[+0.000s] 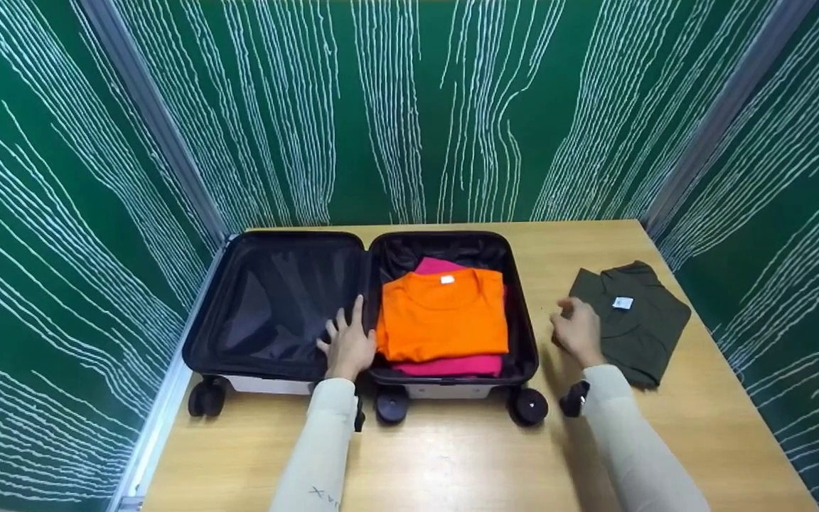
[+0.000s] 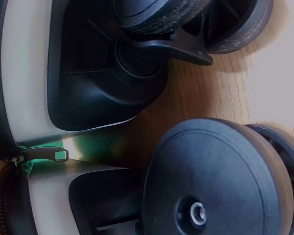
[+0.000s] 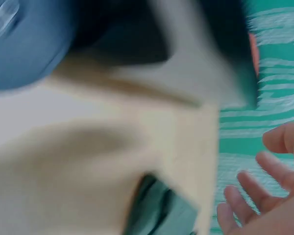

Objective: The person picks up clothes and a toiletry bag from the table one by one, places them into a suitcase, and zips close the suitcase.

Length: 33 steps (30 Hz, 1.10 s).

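Observation:
An opened suitcase [image 1: 527,334] lies flat, its two halves side by side. In its right half a folded orange T-shirt [image 1: 445,320] lies on top of a pink garment [image 1: 445,366]. My left hand [image 1: 350,346], fingers spread, rests at the middle seam between the halves, left of the orange T-shirt. To the right of the suitcase, my right hand [image 1: 577,331] hovers beside a folded dark green shirt [image 1: 640,334] with a white label. In the right wrist view the fingers [image 3: 252,191] are loosely bent and hold nothing.
Black wheels [image 1: 528,407] stick out along the suitcase's near side. A zipper pull [image 2: 44,153] hangs at the seam in the left wrist view. Green panels [image 1: 395,114] with white wavy lines close off the wooden table [image 1: 445,462] at the back and sides.

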### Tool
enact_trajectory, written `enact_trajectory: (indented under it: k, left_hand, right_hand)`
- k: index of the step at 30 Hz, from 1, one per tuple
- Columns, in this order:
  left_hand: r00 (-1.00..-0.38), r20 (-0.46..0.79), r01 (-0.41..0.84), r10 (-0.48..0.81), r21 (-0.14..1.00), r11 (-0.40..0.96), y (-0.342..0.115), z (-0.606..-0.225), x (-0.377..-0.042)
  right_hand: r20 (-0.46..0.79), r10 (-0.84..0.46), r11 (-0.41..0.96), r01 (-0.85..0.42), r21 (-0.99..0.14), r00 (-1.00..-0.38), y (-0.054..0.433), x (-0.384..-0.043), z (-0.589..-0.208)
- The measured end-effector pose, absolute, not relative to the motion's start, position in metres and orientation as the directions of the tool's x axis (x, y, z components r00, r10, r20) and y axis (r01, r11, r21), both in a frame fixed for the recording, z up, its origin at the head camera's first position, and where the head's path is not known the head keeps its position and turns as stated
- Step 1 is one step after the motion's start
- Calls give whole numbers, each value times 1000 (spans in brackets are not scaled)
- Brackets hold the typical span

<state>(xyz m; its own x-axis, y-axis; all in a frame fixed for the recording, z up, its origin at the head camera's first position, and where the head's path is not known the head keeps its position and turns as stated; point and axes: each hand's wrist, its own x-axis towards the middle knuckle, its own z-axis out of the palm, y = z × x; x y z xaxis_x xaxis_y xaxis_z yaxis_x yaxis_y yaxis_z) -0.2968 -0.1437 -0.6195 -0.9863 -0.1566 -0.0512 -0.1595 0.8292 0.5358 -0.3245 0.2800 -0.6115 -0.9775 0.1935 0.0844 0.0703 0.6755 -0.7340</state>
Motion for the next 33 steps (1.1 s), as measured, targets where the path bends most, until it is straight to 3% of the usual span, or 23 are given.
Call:
enact_trajectory:
  k: [6,12,33]
  left_hand:
    - [-986,-53,-161,-158,546,822,-143,-620,-297]
    - [-985,-60,-170,-164,544,822,-143,-620,-297]
    - [-985,-46,-162,-164,543,824,-142,-619,-296]
  right_hand:
    - [-131,297,714,311,-627,-946,313,-311,-636]
    - [-270,326,745,422,-517,-906,338,-298,-657]
    - [-260,260,922,319,-221,-930,357,-293,-662]
